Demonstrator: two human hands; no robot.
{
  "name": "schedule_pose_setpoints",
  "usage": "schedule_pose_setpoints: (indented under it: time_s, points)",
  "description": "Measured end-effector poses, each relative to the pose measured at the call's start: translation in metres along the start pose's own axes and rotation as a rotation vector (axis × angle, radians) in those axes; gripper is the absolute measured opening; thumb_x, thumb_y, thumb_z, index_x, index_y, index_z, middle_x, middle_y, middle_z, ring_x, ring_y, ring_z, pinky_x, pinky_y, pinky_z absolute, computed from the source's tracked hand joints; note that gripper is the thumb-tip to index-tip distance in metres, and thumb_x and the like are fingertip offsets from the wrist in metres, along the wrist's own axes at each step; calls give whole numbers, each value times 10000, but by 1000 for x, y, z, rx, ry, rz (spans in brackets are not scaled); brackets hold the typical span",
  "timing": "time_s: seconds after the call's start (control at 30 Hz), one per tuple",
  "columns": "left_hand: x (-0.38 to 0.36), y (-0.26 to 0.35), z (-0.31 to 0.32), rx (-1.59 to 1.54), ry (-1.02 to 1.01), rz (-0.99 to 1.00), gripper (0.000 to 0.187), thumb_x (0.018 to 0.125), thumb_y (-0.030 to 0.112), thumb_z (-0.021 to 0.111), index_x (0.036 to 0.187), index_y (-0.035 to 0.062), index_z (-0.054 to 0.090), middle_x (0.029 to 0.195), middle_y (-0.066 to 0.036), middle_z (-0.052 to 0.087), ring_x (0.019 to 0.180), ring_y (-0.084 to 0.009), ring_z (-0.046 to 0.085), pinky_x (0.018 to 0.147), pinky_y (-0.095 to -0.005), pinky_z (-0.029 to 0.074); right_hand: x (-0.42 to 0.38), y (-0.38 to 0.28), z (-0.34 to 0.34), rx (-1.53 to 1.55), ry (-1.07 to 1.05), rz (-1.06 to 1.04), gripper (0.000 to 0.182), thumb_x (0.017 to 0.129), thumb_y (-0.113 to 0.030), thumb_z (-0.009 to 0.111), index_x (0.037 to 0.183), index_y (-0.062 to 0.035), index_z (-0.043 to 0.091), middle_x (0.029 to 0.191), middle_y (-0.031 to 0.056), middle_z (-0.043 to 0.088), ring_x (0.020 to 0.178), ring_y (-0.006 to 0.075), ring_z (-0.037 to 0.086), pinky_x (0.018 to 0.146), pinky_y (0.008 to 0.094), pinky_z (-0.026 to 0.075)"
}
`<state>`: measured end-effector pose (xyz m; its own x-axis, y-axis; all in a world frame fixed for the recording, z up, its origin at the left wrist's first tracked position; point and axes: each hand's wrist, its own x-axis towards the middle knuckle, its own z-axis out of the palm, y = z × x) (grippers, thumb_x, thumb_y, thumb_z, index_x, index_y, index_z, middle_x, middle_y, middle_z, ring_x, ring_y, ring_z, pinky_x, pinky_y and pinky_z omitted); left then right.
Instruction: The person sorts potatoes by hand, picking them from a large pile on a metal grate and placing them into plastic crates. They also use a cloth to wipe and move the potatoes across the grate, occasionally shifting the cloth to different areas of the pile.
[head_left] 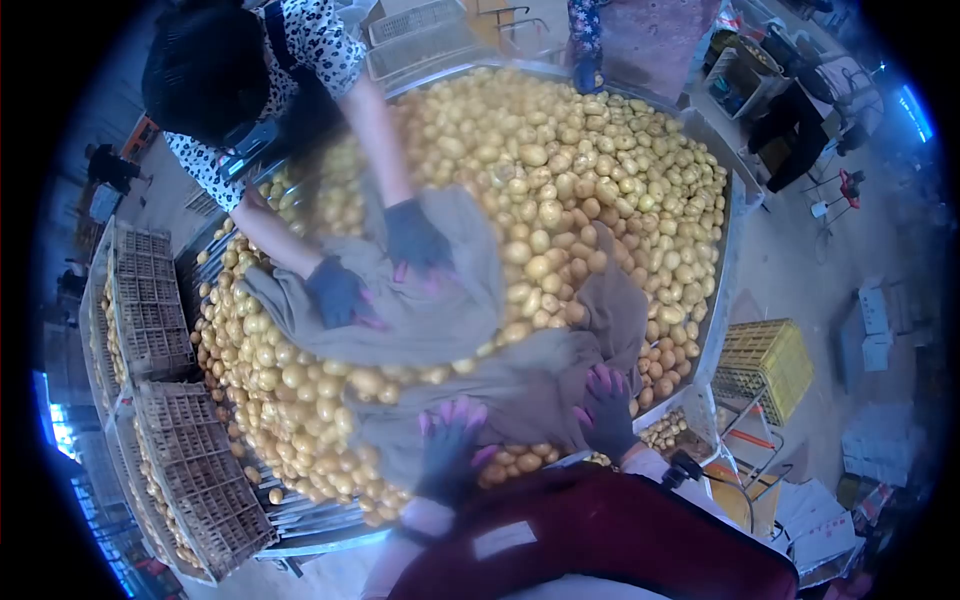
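My left hand (452, 448), in a dark grey glove with pink fingertips, lies with fingers spread on a grey-brown cloth (520, 380). In a matching glove, my right hand (606, 410) rests on the cloth's right end, fingers stretched out and apart. This cloth is spread, wrinkled, over a large heap of round yellow-brown produce (560, 165) that looks like potatoes. Across from me, a co-worker's gloved hands (415, 240) press on a second greyish cloth (420, 315) lying over the same heap.
Slatted plastic crates (195, 470) stand along the left side, with produce behind them. A metal rim (728, 270) bounds the heap on the right. Beyond it a yellow crate (765, 365) sits on the floor. A co-worker (235, 90) leans in from the far left side.
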<state>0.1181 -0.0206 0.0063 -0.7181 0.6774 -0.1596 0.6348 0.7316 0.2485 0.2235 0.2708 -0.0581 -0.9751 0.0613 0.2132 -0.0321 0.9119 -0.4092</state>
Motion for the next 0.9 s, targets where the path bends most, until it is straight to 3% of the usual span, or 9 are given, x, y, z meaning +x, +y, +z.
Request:
schedule_pose_setpoints:
  time_s: [0.1, 0.2, 0.27, 0.43, 0.57, 0.63, 0.7, 0.77, 0.9]
  points:
    - [30, 0, -3, 7, -117, -59, 726, 847, 397, 721, 1478, 192, 425, 1550, -151, 371, 1416, -390, 366, 1114, -634, 273, 31, 17, 20, -11, -36, 113, 590, 816, -286, 693, 1336, -45, 549, 1547, 194, 336, 1407, 457, 299, 1134, 581, 258]
    - [61, -14, 22, -76, -69, -44, 702, 873, 377, 691, 1487, 182, 412, 1561, -161, 357, 1426, -388, 358, 1110, -614, 288, 104, 55, 38, -314, -130, 156, 519, 865, -238, 615, 1352, -76, 546, 1562, 122, 363, 1416, 400, 329, 1145, 542, 282]
    - [90, -12, 27, -104, 13, -29, 668, 887, 343, 671, 1482, 172, 421, 1564, -165, 354, 1428, -382, 358, 1113, -581, 305, 148, 103, 81, -687, 75, 6, 431, 888, -187, 560, 1310, -95, 570, 1531, 71, 423, 1389, 352, 389, 1127, 515, 321]
    - [133, -5, -6, -119, 248, 109, 586, 894, 269, 642, 1443, 142, 485, 1539, -174, 399, 1425, -366, 371, 1101, -487, 357, 229, 81, 45, -451, 145, 138, 355, 919, -153, 504, 1262, -115, 587, 1481, 54, 478, 1352, 327, 442, 1096, 501, 355]
    - [109, -4, -1, -177, 192, 47, 536, 888, 238, 644, 1400, 124, 534, 1474, -179, 474, 1389, -365, 418, 1095, -470, 369, 194, 93, 70, -517, 16, 119, 506, 896, -142, 522, 1401, -117, 503, 1546, 109, 384, 1442, 390, 305, 1155, 533, 275]
    - [70, 10, -24, -407, 135, -1, 525, 887, 231, 640, 1389, 114, 541, 1434, -177, 511, 1339, -370, 465, 1086, -457, 385, 152, 95, 96, -277, 200, 149, 551, 947, -250, 513, 1448, -37, 433, 1503, 189, 419, 1439, 369, 326, 1153, 517, 293]
    - [27, 8, 0, -521, 141, 28, 510, 891, 230, 635, 1377, 100, 549, 1388, -177, 548, 1289, -370, 508, 1069, -441, 407, 91, 58, 53, -210, 27, -69, 540, 871, -126, 605, 1393, -52, 489, 1561, 147, 327, 1454, 430, 244, 1169, 547, 232]
    - [-5, -14, 67, -516, 229, 137, 493, 898, 233, 627, 1362, 82, 557, 1335, -179, 585, 1239, -363, 546, 1044, -422, 435, 45, 30, 53, 6, 52, 50, 453, 901, -164, 608, 1328, -32, 536, 1511, 162, 393, 1421, 433, 292, 1157, 530, 257]
    - [-60, -23, -20, -433, 399, -137, 380, 962, 191, 569, 1309, 37, 585, 1157, -164, 675, 1034, -302, 670, 889, -402, 532, 28, -20, 39, 118, 208, 105, 313, 962, -218, 595, 1184, 1, 615, 1314, 183, 578, 1251, 410, 499, 1066, 462, 395]
